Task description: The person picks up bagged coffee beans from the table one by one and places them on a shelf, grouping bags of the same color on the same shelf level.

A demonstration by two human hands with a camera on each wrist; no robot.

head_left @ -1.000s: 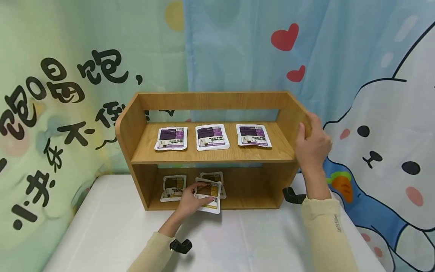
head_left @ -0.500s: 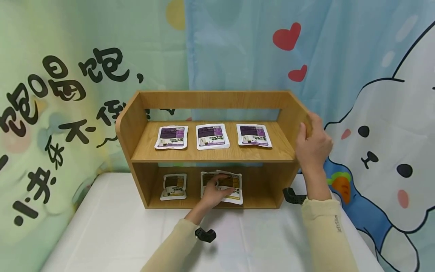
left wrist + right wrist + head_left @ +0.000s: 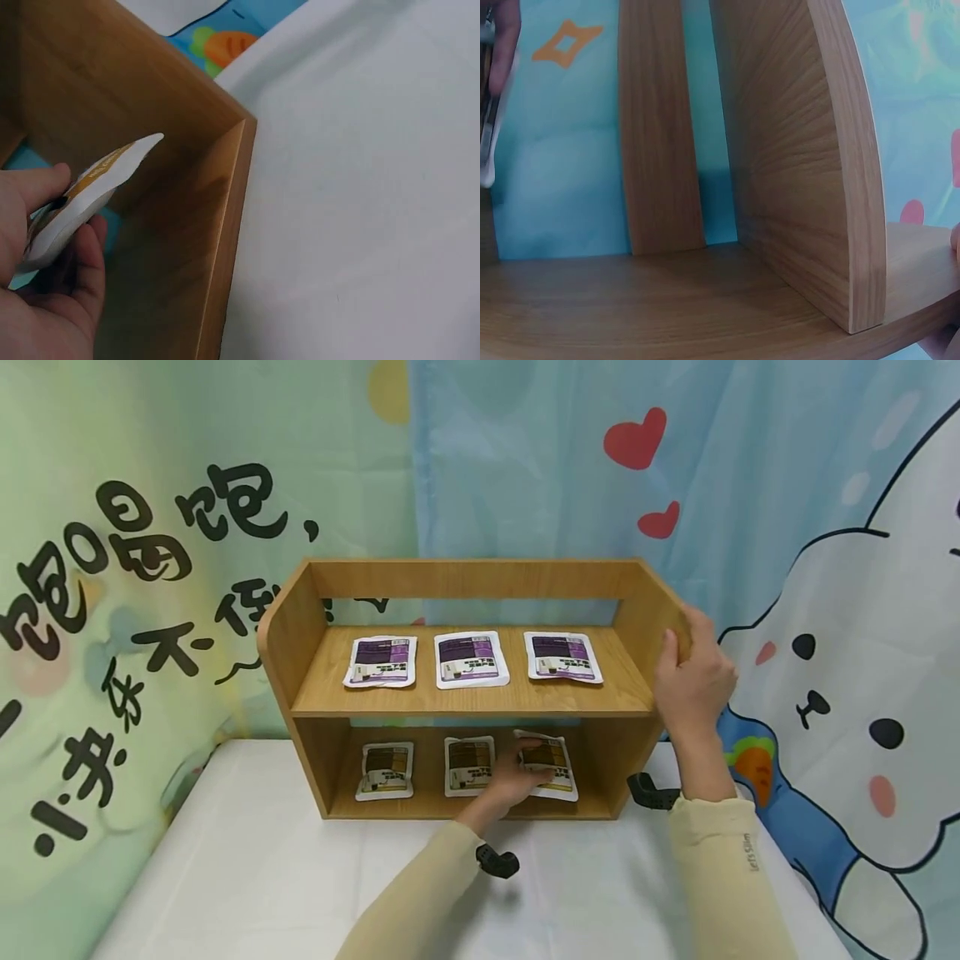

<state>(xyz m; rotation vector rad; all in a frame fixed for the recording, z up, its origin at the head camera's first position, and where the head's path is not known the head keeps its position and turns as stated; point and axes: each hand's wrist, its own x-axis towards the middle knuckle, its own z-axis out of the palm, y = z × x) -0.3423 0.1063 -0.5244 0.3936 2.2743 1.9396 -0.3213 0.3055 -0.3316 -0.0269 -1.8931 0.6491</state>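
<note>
My left hand (image 3: 513, 777) pinches a white pouch with a brown and yellow label (image 3: 557, 768) inside the lower level of a wooden two-tier shelf (image 3: 480, 581). In the left wrist view, the thumb is on one face of that pouch (image 3: 97, 184), fingers on the other, and it is held tilted above the shelf board. Two similar brown-label pouches lie to its left, one in the middle (image 3: 468, 767) and one at the left (image 3: 386, 772). My right hand (image 3: 693, 681) grips the curved edge of the shelf's right side panel (image 3: 648, 635).
On the upper level lie three purple-label pouches: left (image 3: 381, 662), middle (image 3: 471, 660) and right (image 3: 563, 657). The shelf stands on a white-covered table (image 3: 225, 860), before a printed curtain (image 3: 510, 460). A low board divides the two levels.
The left hand has carried the brown-label pouch rightward, past the middle pouch, to the right part of the lower level. The right hand keeps its grip on the side panel.
</note>
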